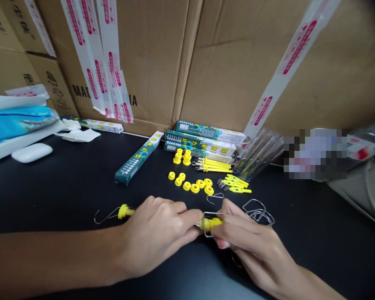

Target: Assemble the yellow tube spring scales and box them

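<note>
My left hand is wrapped round a spring scale, whose yellow cap and wire hook stick out to the left. Most of its tube is hidden under the fingers. At the tube's right end, a yellow end piece shows between the hands. My right hand is closed on a bent wire handle, which sits around that yellow end piece. Just beyond the hands lies a loose wire hook. Several wire handles are piled beside my right hand.
Several yellow caps and rings, yellow rods with springs and flat yellow pieces lie ahead. Behind are printed boxes and clear tubes. One box lies apart. A white case is left; cardboard walls the back.
</note>
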Demonstrator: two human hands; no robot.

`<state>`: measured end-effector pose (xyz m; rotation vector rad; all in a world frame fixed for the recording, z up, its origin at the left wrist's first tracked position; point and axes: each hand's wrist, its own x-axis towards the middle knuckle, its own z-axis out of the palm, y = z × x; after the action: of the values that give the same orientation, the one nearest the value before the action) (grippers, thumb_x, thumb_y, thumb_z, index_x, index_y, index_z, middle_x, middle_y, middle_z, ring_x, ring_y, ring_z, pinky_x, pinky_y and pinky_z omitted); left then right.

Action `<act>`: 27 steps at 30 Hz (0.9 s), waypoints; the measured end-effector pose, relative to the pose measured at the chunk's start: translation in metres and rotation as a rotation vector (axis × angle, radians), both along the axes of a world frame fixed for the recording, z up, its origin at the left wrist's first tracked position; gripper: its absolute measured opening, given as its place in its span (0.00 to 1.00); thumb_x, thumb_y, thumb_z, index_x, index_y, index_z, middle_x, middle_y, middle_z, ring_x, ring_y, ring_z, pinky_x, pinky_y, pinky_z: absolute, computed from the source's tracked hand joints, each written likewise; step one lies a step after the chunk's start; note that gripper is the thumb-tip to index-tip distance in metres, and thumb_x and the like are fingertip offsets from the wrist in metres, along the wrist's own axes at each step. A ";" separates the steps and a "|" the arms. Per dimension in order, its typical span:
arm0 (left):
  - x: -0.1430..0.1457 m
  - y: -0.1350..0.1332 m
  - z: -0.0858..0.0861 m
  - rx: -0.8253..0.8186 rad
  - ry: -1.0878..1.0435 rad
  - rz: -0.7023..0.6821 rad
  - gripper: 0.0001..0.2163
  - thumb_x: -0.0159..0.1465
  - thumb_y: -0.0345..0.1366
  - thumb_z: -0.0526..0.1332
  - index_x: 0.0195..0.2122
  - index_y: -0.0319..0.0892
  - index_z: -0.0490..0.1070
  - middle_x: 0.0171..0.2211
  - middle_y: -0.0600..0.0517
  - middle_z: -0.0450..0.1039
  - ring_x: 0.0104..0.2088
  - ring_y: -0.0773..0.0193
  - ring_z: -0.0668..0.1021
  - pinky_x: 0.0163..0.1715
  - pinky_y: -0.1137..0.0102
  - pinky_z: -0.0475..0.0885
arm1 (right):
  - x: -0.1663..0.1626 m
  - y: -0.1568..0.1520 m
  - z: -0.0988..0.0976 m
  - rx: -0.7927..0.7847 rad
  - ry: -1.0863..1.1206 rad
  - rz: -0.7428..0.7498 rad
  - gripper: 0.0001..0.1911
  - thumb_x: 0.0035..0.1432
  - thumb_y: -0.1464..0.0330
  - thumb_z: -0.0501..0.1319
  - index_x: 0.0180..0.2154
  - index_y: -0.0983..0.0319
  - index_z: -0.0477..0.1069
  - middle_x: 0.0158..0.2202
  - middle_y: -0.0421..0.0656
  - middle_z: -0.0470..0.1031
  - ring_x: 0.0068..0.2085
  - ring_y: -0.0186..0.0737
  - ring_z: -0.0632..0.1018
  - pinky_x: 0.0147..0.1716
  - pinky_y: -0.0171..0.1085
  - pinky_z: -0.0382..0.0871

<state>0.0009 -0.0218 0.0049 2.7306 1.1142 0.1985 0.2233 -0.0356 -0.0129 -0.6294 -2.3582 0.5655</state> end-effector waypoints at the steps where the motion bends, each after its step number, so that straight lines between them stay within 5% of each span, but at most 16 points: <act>1: 0.000 0.000 0.000 0.003 0.001 -0.001 0.09 0.70 0.37 0.58 0.49 0.46 0.74 0.34 0.53 0.79 0.32 0.55 0.83 0.29 0.65 0.73 | 0.000 0.000 0.000 -0.003 -0.001 0.001 0.15 0.74 0.70 0.45 0.37 0.62 0.67 0.28 0.41 0.67 0.29 0.37 0.66 0.41 0.44 0.66; 27: -0.005 0.001 -0.007 0.219 0.019 -0.078 0.07 0.69 0.34 0.60 0.46 0.42 0.73 0.31 0.54 0.78 0.29 0.55 0.82 0.24 0.65 0.75 | -0.009 -0.012 0.011 -0.141 0.172 -0.106 0.18 0.74 0.61 0.46 0.29 0.58 0.58 0.24 0.38 0.65 0.27 0.36 0.68 0.30 0.36 0.66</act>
<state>-0.0044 -0.0210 -0.0023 2.9676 1.0448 0.3005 0.2146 -0.0480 -0.0014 -0.7338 -2.1244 0.7136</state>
